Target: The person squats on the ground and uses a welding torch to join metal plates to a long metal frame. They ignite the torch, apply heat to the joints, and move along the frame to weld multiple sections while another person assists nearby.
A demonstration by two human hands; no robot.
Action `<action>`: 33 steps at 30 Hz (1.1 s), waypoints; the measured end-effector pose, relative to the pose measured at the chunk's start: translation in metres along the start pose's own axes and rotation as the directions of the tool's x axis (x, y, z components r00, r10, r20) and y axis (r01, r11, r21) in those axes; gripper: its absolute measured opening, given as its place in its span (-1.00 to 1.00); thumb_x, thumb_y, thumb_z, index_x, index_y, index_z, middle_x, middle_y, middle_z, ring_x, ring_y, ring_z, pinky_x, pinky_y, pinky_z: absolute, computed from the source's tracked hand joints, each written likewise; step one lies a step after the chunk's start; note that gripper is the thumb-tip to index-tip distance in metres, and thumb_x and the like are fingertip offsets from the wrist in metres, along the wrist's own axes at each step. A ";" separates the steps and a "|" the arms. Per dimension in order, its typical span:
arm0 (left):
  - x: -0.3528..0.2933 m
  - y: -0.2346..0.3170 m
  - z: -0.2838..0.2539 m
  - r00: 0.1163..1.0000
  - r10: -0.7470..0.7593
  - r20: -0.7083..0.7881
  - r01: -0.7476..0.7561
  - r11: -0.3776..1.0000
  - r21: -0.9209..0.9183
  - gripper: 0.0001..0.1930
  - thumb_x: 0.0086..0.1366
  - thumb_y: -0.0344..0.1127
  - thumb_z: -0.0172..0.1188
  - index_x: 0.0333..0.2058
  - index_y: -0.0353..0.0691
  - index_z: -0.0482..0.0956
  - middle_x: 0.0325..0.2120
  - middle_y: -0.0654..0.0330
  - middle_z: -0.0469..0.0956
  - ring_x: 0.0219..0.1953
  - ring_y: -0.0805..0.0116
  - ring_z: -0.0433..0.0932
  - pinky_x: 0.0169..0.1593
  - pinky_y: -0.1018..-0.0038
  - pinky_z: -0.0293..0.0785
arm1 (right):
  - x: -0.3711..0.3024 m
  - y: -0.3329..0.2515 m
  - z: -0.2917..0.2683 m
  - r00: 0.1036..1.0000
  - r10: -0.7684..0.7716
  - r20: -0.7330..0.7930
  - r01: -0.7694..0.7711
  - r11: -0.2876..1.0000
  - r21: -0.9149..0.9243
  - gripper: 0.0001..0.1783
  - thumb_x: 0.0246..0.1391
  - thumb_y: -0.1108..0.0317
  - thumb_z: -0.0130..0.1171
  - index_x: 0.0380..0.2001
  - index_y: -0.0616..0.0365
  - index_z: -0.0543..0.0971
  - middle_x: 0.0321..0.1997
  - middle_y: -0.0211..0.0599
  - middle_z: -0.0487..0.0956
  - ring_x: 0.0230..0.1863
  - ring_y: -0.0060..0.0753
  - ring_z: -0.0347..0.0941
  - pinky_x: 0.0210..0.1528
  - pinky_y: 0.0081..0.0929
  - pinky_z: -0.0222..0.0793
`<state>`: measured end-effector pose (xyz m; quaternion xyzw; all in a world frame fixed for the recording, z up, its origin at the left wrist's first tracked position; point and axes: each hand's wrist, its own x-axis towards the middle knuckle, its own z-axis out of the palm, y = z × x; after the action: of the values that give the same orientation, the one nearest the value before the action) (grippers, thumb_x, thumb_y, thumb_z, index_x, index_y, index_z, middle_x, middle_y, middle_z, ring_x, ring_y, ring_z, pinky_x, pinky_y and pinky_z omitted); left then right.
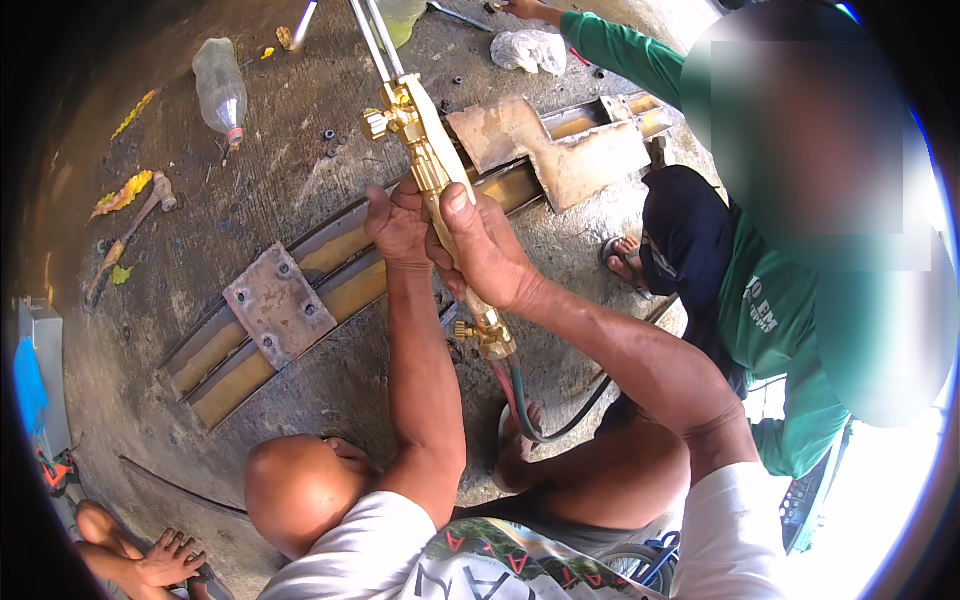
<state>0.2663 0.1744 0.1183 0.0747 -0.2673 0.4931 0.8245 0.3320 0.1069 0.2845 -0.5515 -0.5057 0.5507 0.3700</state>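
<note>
A brass cutting torch point(428, 165) is held up at a slant across the middle of the view, its twin metal tubes pointing to the far edge. My right hand point(490, 250) wraps round its handle, the thumb along the upper side. Close beside it, my left hand point(402, 228) grips the torch from the left, just below the brass coupling; its fingertips are partly hidden behind the torch. Red and green hoses point(518, 395) run from the lower end of the torch. Below my hands, a long steel channel piece point(345, 248) lies on the ground with a rusty holed plate point(280, 305) on it.
An irregular rusty plate point(590, 165) lies across the channel's far end. A hammer point(140, 225), a plastic bottle point(220, 90) and a crumpled plastic bag point(528, 50) are on the concrete. A co-worker in a green sleeve point(625, 55) crouches at right. Another person's hand point(170, 560) shows at lower left.
</note>
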 end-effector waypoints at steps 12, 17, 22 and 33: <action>0.003 -0.001 0.024 0.937 -0.098 -0.337 0.235 0.887 0.397 -0.38 0.35 0.04 0.20 0.08 -0.49 0.47 -0.24 -0.18 0.66 -0.14 -0.08 0.66 -0.04 0.17 0.63 | -0.037 0.045 -0.010 0.984 0.171 -0.043 -0.162 0.973 0.165 -0.17 0.16 -0.58 -0.27 -0.29 0.09 0.32 -0.68 -0.48 0.24 -0.78 -0.60 0.17 -0.77 -0.55 0.15; 0.019 -0.044 0.040 0.971 -0.130 -0.201 0.182 0.945 0.272 -0.44 0.35 -0.03 0.22 0.13 -0.37 0.45 -0.14 -0.08 0.66 -0.11 -0.08 0.68 -0.04 0.11 0.68 | -0.063 0.041 -0.039 0.990 0.129 -0.060 -0.123 0.988 0.094 -0.11 0.09 -0.66 -0.35 -0.24 0.07 0.30 -0.66 -0.45 0.27 -0.78 -0.57 0.18 -0.77 -0.54 0.16; 0.036 -0.093 0.050 0.974 -0.111 -0.200 0.178 0.916 0.360 -0.68 0.34 -0.20 0.26 0.03 -0.14 0.61 -0.12 0.22 0.68 -0.05 0.30 0.64 0.11 0.26 0.56 | -0.100 0.021 -0.087 0.982 0.187 -0.019 -0.182 0.972 0.146 0.01 0.00 -0.73 -0.58 -0.18 0.05 0.29 -0.66 -0.41 0.27 -0.78 -0.53 0.17 -0.73 -0.55 0.20; 0.044 -0.125 0.082 0.955 -0.244 -0.170 0.283 0.921 0.268 -0.71 0.31 -0.24 0.32 -0.08 -0.29 0.67 -0.16 0.20 0.68 -0.05 0.35 0.61 0.14 0.33 0.50 | -0.133 0.000 -0.102 0.957 0.264 -0.121 -0.216 0.925 0.313 -0.04 0.14 -0.63 -0.60 -0.17 0.10 0.35 -0.68 -0.34 0.29 -0.83 -0.47 0.14 -0.75 -0.52 0.20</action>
<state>0.3594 0.1140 0.2283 0.1967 -0.1239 0.4152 0.8795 0.4475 -0.0058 0.3280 -0.5901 -0.3145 0.6152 0.4176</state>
